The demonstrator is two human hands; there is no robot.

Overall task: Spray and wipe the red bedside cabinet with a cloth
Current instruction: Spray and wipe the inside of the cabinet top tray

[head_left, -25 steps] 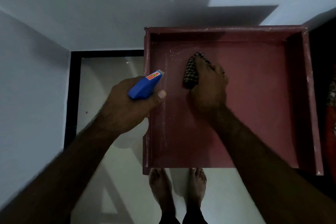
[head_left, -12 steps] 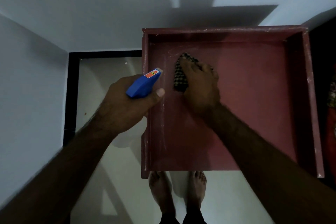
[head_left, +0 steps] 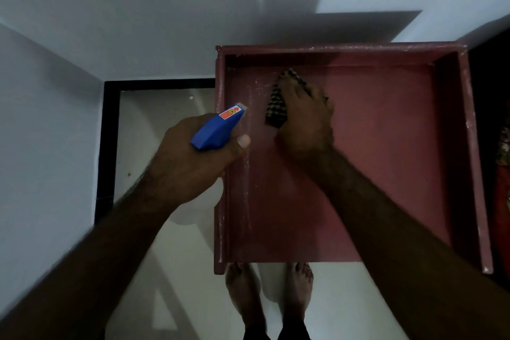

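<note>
Cabinet [head_left: 386, 160], cloth [head_left: 276, 110], spray bottle [head_left: 218, 130], wall [head_left: 165, 22] behind

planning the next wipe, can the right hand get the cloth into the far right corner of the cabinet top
Probably yes: the right hand presses the checked cloth on the red cabinet top, and nothing lies between it and the far right corner.

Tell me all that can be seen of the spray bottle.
The spray bottle has a blue, plastic-looking head with an orange-red label and a pale nozzle tip. Its whitish body shows below the left hand, which grips it. It is held at the left rim of the cabinet, nozzle aimed over the red top.
</note>
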